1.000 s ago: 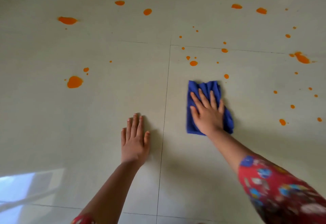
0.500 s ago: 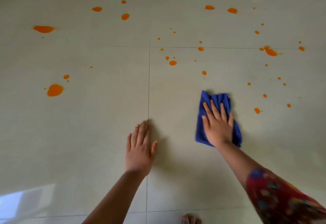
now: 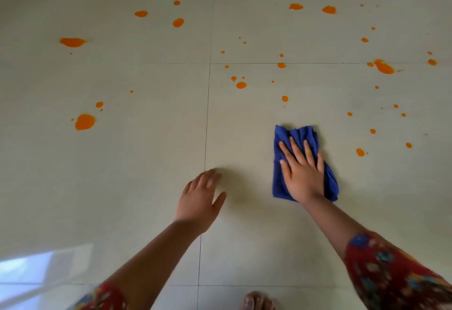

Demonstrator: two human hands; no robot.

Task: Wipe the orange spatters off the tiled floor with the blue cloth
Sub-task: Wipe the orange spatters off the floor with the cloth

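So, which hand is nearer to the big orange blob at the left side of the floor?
Left. The left hand rests on the floor, below and to the right of the big orange blob. The right hand presses the blue cloth further right, on the next tile.

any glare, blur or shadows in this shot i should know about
Head view: a pale window reflection glares on the glossy tiled floor at the lower left; the left hand looks motion-blurred and casts a soft shadow to its right; the right hand on the folded blue cloth is sharper; grout lines bow slightly from the wide lens.
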